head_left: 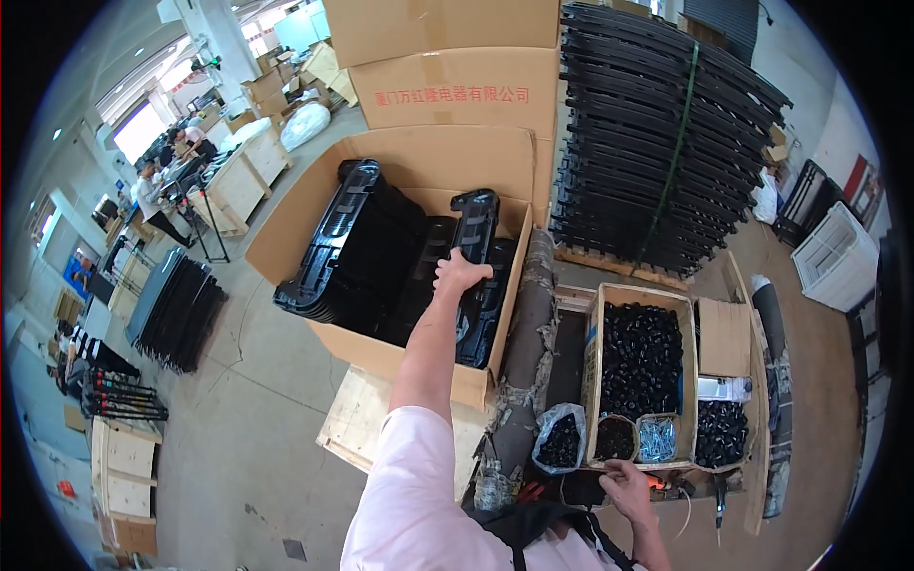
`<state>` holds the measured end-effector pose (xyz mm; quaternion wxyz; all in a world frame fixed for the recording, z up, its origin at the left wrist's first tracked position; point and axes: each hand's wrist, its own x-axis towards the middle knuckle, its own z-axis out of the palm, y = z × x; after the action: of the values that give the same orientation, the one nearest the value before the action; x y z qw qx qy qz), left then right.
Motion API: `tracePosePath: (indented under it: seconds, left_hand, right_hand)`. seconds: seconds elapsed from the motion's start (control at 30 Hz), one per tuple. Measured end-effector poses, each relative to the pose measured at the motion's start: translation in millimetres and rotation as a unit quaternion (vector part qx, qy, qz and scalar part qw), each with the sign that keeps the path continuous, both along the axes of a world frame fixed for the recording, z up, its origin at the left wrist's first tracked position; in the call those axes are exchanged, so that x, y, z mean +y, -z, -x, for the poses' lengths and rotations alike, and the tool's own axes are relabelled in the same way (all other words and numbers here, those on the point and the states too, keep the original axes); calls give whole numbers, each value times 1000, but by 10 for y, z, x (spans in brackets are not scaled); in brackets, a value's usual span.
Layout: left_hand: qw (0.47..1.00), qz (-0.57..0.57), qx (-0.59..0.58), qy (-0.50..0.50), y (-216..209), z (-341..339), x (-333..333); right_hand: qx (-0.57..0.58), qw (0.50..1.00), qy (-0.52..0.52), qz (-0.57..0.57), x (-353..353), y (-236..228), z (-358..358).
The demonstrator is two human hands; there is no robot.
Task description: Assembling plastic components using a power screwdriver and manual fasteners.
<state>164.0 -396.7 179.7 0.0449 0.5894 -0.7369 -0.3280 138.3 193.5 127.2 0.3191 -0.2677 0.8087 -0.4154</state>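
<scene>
My left hand (461, 274) reaches into a large open cardboard carton (357, 344), its fingers closed round a long black molded plastic part (476, 221). That part stands tilted up above other black parts in the carton. Along the carton's left side is a nested stack of the same glossy black parts (333, 233). My right hand (628, 489) is low at the right, by the front edge of a wooden bin. Its fingers look apart, with nothing visible in them. Closest to it are a small container of dark screws (616, 440) and one of silver screws (657, 440).
Small black pieces fill the wooden bin (640, 347); more lie in a clear bag (560, 440) and a right-hand box (721, 433). A padded rail (526, 338) runs beside the carton. Strapped black panels (657, 143) tower behind. People work far left.
</scene>
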Motion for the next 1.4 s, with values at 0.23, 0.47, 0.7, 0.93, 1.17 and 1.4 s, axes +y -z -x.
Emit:
tracePosePath:
  seconds: [0.23, 0.47, 0.7, 0.93, 1.17, 1.4]
  left_hand:
    - [998, -32, -36, 38, 633, 194, 206]
    - [990, -72, -64, 98, 1393, 28, 127]
    - [991, -112, 67, 1, 1803, -91, -122]
    - [992, -127, 11, 11, 1695, 39, -31]
    - [998, 19, -56, 18, 1477, -319, -439]
    - [980, 163, -96, -57, 1268, -665, -653]
  right_hand:
    - [8, 996, 39, -80, 238, 121, -51]
    - [21, 994, -7, -108, 121, 147, -59]
    - [36, 985, -75, -150, -8, 129, -89]
    - [-4, 986, -51, -161, -43, 280, -39]
    - [0, 983, -65, -170, -135, 158, -89]
    - [11, 978, -84, -189, -113, 167, -94]
